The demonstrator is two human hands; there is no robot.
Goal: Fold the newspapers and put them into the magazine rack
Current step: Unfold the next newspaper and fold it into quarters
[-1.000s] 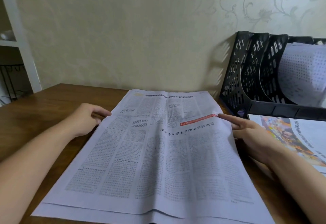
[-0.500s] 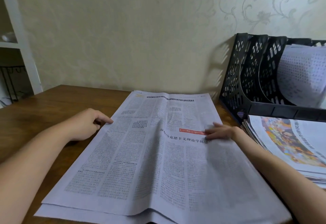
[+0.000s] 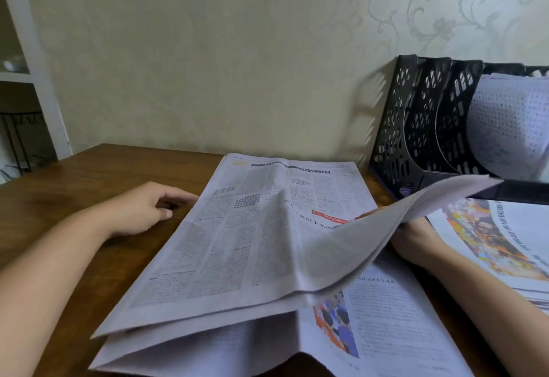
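Newspaper (image 3: 237, 246): lies on surface (image 3: 89, 180), left of magazine rack (image 3: 416, 127). Right hand (image 3: 407, 234), mostly hidden, lifts its right edge; grip unclear. Left hand (image 3: 145, 210) rests loosely curled beside its left edge.

The newspaper (image 3: 252, 246) lies on the table (image 3: 104, 174), magazine rack (image 3: 416, 127) behind-right, a paper stack (image 3: 505, 243) right.

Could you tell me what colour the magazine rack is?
Black, with perforated walls: the magazine rack, seen in the head view.
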